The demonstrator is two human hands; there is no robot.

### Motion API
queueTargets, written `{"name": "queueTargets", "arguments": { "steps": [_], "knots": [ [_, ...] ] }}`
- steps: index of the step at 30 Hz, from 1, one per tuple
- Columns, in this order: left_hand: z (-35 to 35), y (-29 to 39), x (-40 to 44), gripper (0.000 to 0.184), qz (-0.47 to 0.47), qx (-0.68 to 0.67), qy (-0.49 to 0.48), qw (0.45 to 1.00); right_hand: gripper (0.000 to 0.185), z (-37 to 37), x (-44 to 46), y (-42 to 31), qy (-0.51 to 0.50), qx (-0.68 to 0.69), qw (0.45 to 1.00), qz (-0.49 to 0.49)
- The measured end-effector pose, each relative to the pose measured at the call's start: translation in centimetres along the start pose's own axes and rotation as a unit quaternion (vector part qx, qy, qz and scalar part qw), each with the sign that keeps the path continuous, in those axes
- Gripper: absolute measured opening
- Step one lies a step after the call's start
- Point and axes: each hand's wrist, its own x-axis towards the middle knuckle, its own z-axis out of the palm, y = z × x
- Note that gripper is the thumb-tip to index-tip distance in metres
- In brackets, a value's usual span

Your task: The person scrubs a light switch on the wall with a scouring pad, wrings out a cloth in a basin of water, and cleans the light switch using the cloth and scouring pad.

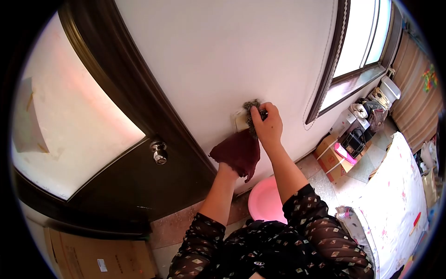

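A grey steel wool scrubber point(254, 111) is pinched in my right hand point(270, 126), pressed to the wall at a pale switch plate point(241, 121). Part of the plate is hidden behind the scrubber. Just below, my left hand point(228, 170) holds a dark maroon cloth point(238, 149) up near the plate's lower edge. The cloth drapes over that hand and hides its fingers; only the wrist side shows.
On the left stands a dark door with a round metal knob point(159, 152). A pink basin point(265, 200) sits on the floor below my arms. To the right are a window with a bead chain point(318, 88), a cardboard box point(331, 160) and a bed with a floral cover point(390, 204).
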Motion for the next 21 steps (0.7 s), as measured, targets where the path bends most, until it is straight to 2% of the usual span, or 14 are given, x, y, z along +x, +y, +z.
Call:
{"name": "queueTargets", "arguments": {
  "steps": [1, 3, 5, 7, 8, 9, 10, 11, 12, 15, 17, 19, 20, 21],
  "knots": [
    [-0.4, 0.1, 0.2, 0.039, -0.001, 0.000, 0.000, 1.000, 0.027, 0.3, 0.3, 0.2, -0.001, -0.013, 1.000, 0.004],
    [-1.5, -0.2, 0.4, 0.038, -0.031, -0.131, -0.021, 0.991, 0.027, 0.7, 1.1, 0.7, -0.002, -0.030, 1.000, 0.009],
    [-1.7, -0.3, 0.1, 0.037, -0.036, -0.112, -0.002, 0.993, 0.026, 0.8, 1.6, 1.1, -0.016, 0.063, 0.986, 0.154],
    [-1.9, -0.2, 0.7, 0.037, -0.036, -0.088, 0.008, 0.995, 0.026, 0.3, 1.3, 0.5, -0.014, 0.070, 0.983, 0.167],
    [-2.1, -0.3, 1.1, 0.037, 0.036, 0.265, -0.001, 0.964, 0.025, 0.1, 1.2, 0.0, -0.014, 0.077, 0.980, 0.183],
    [-2.3, -0.4, 1.1, 0.037, 0.068, 0.431, -0.009, 0.900, 0.025, 0.0, 1.1, -0.6, -0.015, 0.076, 0.981, 0.180],
    [-1.9, -0.2, 1.0, 0.037, 0.104, 0.581, -0.005, 0.807, 0.026, -0.2, 0.8, -1.2, -0.020, 0.007, 0.995, 0.095],
    [-1.5, -0.1, 0.6, 0.038, 0.033, 0.253, 0.025, 0.967, 0.027, -0.2, 0.5, -1.4, -0.024, -0.061, 0.998, 0.012],
    [-1.0, 0.1, 0.2, 0.038, -0.042, -0.111, 0.053, 0.992, 0.027, -0.1, 0.6, -1.2, -0.024, -0.063, 0.998, 0.015],
    [0.8, 0.5, -0.3, 0.033, -0.045, -0.023, 0.098, 0.994, 0.026, -0.1, 1.7, -0.2, -0.046, -0.070, 0.996, 0.037],
    [2.1, 0.9, -0.7, 0.032, -0.044, -0.037, 0.107, 0.993, 0.025, -0.1, 2.2, 0.2, -0.076, -0.003, 0.988, 0.131],
    [0.5, 0.4, -0.2, 0.030, -0.044, -0.052, 0.117, 0.991, 0.026, -0.6, 2.2, 0.5, -0.067, 0.006, 0.988, 0.138],
    [-3.2, -0.5, 1.3, 0.027, 0.105, 0.176, -0.013, 0.979, 0.026, -0.6, 2.2, 0.3, -0.058, 0.016, 0.988, 0.144],
    [-4.7, -0.8, 2.0, 0.026, 0.169, 0.292, -0.083, 0.938, 0.026, -0.4, 2.0, -0.2, -0.059, 0.017, 0.988, 0.140]
  ]
}}
